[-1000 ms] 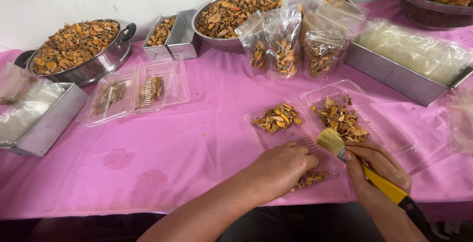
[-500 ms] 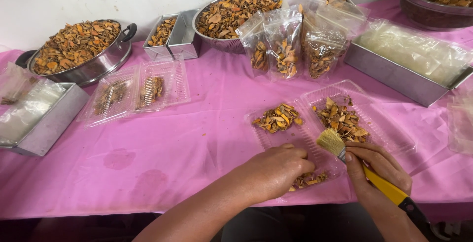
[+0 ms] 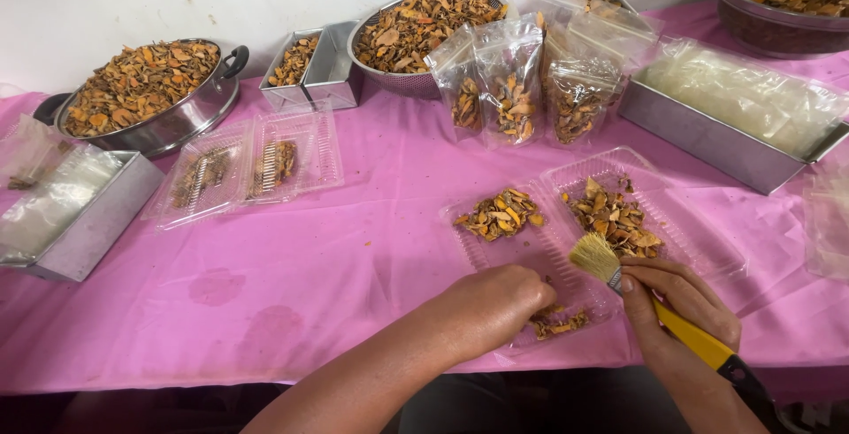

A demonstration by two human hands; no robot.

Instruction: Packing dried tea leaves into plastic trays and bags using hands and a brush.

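Observation:
My left hand (image 3: 492, 310) rests curled on the near end of a clear plastic clamshell tray (image 3: 539, 253), its fingers down among orange-brown dried slices (image 3: 559, 320) there. My right hand (image 3: 681, 303) grips a yellow-handled paintbrush (image 3: 659, 307), bristles pointing up-left over the tray's middle ridge. The tray's left half holds a small pile of dried slices (image 3: 498, 215); the right half (image 3: 699, 248) holds a larger pile (image 3: 615, 217).
A pink cloth (image 3: 354, 248) covers the table. At the back: a steel pot (image 3: 146, 98), two small steel tins (image 3: 314, 67), a steel bowl (image 3: 416, 32), filled clear bags (image 3: 513, 80). Steel trays of plastic bags stand left (image 3: 66, 213) and right (image 3: 734, 111). Another open clamshell (image 3: 248, 164) lies left.
My left hand has shifted slightly on the near end of the tray. The brush and my right hand have stayed almost still.

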